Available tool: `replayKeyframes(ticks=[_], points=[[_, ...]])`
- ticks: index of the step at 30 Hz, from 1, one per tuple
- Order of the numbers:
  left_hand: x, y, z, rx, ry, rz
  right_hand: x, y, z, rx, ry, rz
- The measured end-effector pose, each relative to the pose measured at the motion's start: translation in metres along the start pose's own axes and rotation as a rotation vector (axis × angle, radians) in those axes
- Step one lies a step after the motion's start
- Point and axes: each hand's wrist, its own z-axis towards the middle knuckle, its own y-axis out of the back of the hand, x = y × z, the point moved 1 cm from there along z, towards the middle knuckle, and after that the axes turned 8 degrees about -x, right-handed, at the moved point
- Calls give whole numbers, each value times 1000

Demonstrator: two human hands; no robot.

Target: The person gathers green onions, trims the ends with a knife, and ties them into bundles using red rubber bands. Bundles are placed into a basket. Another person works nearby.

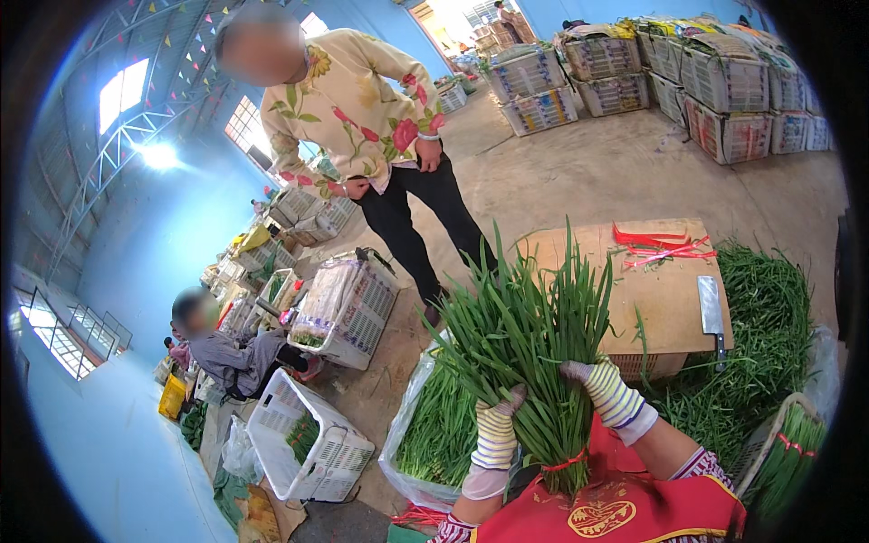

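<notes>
A tall bunch of long flat green leaves, likely garlic chives (pixel 536 339), stands upright before my chest with its tips fanned out. A red tie (pixel 565 463) wraps its lower end near my red apron (pixel 652 509). My left hand (pixel 499 427), in a striped glove, grips the bunch on its left side. On the other side my right hand (pixel 607 390), gloved alike, holds it a little higher. The fingers behind the leaves are hidden. A cleaver (pixel 709 305) lies on the wooden board (pixel 658 309) beyond my right hand, its handle over the edge.
Red strips (pixel 655 243) lie on the board. Loose cut leaves (pixel 753 339) are heaped at right, near tied bundles (pixel 791 451). A plastic-lined container (pixel 397 468) holds more greens at left, beside a white crate (pixel 339 461). One person (pixel 360 115) stands ahead; another (pixel 234 360) sits left.
</notes>
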Motion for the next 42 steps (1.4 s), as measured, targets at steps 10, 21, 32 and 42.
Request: replayKeyframes(ticks=[10, 21, 32, 42], points=[[5, 1, -16, -86, 11, -316, 71, 10, 23, -227, 416, -134], [-15, -12, -17, 34, -102, -53, 125, -61, 1, 242, 1037, -1101], [-7, -6, -11, 92, -227, 348, 118, -56, 37, 452, 1211, -1572], [-32, -17, -27, -44, 92, -383, 127, -40, 43, 82, 631, -220]])
